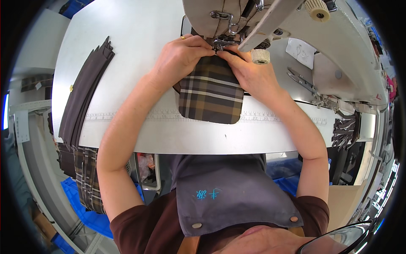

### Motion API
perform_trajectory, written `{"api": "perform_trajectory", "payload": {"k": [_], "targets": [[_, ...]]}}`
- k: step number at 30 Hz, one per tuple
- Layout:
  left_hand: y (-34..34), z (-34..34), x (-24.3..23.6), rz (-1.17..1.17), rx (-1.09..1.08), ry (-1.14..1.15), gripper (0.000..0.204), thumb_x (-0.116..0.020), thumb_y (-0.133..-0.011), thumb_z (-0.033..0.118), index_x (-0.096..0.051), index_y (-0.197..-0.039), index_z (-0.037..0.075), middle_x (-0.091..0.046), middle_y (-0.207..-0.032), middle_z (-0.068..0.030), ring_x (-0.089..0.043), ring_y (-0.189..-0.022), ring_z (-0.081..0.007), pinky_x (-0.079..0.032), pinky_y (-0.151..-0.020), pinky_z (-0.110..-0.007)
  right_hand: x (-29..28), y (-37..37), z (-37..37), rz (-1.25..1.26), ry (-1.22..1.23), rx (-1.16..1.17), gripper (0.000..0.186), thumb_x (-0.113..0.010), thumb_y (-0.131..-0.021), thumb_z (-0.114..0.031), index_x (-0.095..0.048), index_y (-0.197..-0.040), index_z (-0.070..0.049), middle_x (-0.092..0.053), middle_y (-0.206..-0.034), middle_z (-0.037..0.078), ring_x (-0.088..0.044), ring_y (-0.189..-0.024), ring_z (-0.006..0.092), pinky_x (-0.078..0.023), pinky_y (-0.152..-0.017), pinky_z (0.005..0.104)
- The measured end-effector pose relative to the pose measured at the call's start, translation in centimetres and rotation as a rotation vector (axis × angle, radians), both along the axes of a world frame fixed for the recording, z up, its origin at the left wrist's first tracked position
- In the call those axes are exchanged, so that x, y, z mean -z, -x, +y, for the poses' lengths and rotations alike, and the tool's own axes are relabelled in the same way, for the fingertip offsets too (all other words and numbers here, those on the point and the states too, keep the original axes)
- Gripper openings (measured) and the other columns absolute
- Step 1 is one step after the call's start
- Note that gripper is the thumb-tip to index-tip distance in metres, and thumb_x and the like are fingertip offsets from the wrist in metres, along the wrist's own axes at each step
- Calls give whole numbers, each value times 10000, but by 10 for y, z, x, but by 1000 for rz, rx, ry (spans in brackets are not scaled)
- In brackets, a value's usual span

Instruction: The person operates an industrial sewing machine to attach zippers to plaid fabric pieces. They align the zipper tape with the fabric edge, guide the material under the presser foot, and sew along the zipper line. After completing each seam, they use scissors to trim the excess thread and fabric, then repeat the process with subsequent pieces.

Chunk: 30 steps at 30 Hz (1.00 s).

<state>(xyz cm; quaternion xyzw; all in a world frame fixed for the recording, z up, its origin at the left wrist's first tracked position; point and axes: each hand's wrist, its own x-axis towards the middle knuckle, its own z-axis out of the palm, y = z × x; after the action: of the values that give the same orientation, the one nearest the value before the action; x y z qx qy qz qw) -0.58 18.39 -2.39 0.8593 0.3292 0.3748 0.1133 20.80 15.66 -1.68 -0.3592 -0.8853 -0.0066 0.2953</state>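
A plaid fabric piece (pixel 211 93) is pinched at its top edge by the left hand (pixel 179 57) and right hand (pixel 249 70) under the sewing machine (pixel 338 38) presser foot (pixel 220 42)

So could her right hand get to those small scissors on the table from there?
Probably yes. The right hand rests on the plaid piece by the needle, and the scissors lie just to its right on bare table, nothing between.
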Motion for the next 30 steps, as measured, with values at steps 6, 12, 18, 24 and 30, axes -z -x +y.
{"api": "perform_trajectory", "payload": {"k": [6, 12, 18, 24, 30], "targets": [[12, -11, 1, 17, -63, -1, 228, -590, -689, -45, -708, -848, 69, -678, -914, -36, -632, -837, -243, -537, -728, -337, -89, -56, -62, -44, -164, -61, 198, -605, -854, -209, -691, -941, -53, -642, -829, 68, -561, -766, 243, -441, -744, 370], [5, -1, 7, -24, -13, -23, 228, -591, -688, -45, -707, -847, 69, -679, -919, -29, -633, -841, -239, -537, -724, -338, -175, -351, -44, 262, -451, 935, 275, -575, -890, -225, -649, -1018, 6, -633, -958, 113, -582, -883, 240, -469, -794, 373], [3, 0, 5, -22, 0, 5, 230, -594, -684, -50, -704, -847, 69, -677, -911, -28, -633, -835, -244, -534, -724, -341, -194, -557, 7, 987, 387, 1125, 355, -544, -927, -241, -608, -1095, 65, -624, -1087, 158, -604, -1000, 237, -498, -843, 375], [5, 1, 5, -19, -7, -11, 225, -594, -683, -55, -700, -838, 69, -676, -907, -33, -632, -825, -251, -532, -720, -341, -76, -536, -43, 1061, -17, 741, 514, -495, -953, -331, -439, -1306, 38, -525, -1264, 174, -546, -1123, 284, -463, -938, 398], [1, 2, 2, -29, 12, -16, 229, -596, -683, -61, -701, -842, 67, -676, -904, -32, -633, -822, -244, -538, -717, -330, -189, -571, 4, 958, 414, 1173, 560, -463, -942, -378, -368, -1381, -43, -487, -1316, 135, -554, -1118, 280, -386, -1022, 419]]}}
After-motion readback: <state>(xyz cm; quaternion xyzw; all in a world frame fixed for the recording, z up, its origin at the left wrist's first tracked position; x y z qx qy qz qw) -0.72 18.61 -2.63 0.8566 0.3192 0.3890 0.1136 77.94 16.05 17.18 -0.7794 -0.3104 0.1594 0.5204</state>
